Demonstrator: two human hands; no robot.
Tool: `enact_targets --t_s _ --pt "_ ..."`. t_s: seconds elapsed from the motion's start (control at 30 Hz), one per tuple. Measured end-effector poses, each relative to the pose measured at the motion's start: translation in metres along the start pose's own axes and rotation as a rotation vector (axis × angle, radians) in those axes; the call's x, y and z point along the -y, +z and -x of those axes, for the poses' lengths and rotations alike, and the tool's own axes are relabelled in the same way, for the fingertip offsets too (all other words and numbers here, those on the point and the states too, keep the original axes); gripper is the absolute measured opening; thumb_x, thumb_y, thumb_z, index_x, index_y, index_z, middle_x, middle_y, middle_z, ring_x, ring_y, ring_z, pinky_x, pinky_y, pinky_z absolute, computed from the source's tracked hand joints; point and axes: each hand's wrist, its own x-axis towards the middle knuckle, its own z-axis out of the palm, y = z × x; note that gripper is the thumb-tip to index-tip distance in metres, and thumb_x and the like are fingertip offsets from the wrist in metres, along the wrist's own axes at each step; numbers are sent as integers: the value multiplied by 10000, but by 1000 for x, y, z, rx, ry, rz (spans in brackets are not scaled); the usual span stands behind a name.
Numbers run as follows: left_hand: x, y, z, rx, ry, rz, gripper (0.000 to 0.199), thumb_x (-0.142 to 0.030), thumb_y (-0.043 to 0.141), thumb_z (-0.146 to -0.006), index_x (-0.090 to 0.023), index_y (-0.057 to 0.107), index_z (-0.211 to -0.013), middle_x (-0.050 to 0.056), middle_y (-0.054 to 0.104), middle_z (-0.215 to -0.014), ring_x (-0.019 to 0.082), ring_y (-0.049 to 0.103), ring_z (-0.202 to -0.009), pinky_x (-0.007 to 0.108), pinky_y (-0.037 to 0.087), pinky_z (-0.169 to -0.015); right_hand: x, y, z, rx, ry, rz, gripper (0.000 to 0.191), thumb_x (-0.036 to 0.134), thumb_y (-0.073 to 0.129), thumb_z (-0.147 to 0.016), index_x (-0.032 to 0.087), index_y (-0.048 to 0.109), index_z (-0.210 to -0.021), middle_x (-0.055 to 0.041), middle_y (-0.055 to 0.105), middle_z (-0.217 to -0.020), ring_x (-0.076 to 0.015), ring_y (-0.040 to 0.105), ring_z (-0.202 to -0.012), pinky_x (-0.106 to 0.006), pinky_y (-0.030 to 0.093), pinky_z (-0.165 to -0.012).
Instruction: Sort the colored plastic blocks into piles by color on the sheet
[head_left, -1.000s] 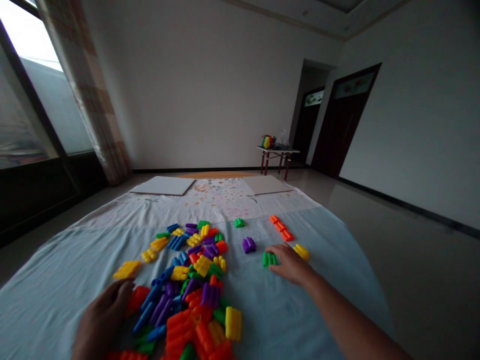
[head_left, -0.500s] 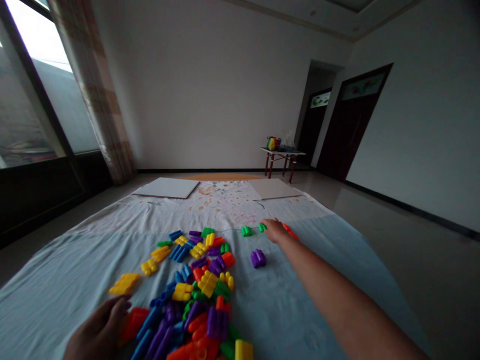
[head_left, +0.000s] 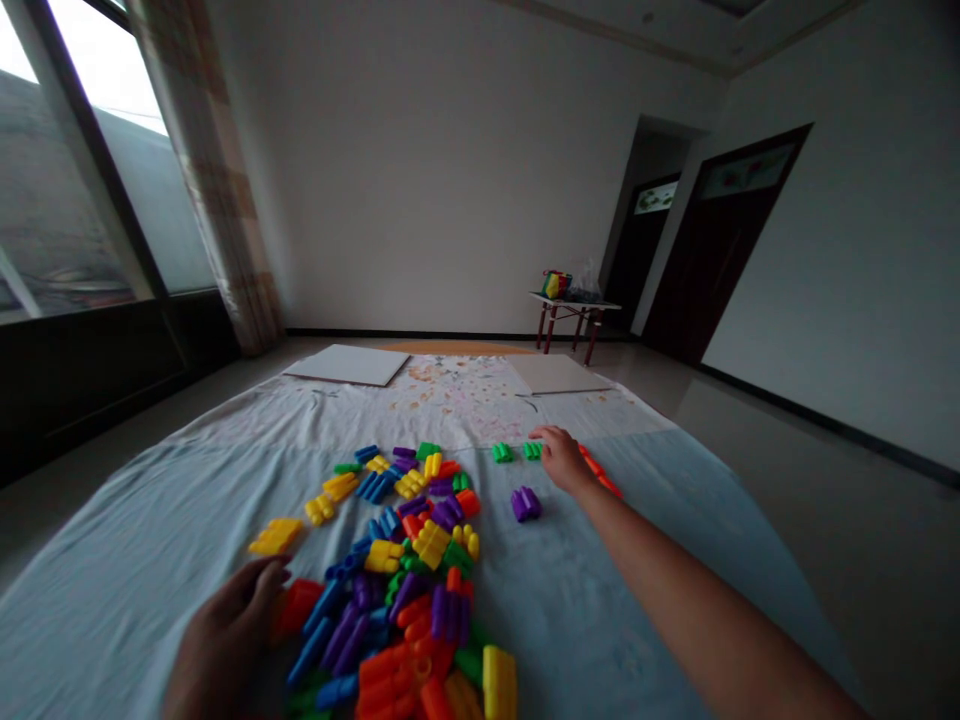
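Observation:
My right hand is stretched out over the far part of the blue cloth, its fingers extended and apart just above and beside a green toy building block. A second green block lies to the left of that one, and a purple block sits nearer me. Red blocks show partly behind my right wrist. At the lower left, my left hand rests beside a red block, fingers loosely curved, thumb and fingertips apart. Part of that block is hidden by the hand.
A long heap of mixed plastic blocks runs up the middle of the cloth. A yellow block lies left of it. Two flat boards, one white and one beige, lie at the far end. A small table stands beyond.
My right fingers have come up slightly off the green block, which stays in place beside the other green one. My left hand keeps its place by the red block. The view has shifted a little.

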Motion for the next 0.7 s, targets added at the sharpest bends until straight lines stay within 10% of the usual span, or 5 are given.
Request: enact_targets --t_s 0.3,0.7 --pt "-16 -1 10 41 -54 184 473 -549 469 -676 -192 654 -925 64 727 -866 235 661 -806 282 512 -670 101 8 85 117 -381 -456 269 132 521 -789 215 645 -1012 -57 656 -1072 -193 565 -1071 -370 427 -969" --pt "-20 -2 12 36 -34 170 455 -521 463 -677 -186 659 -916 72 724 -856 236 656 -787 284 496 -651 155 22 102 279 -164 -359 338 348 695 -705 162 674 -986 -92 665 -985 -245 571 -993 -379 433 -898"
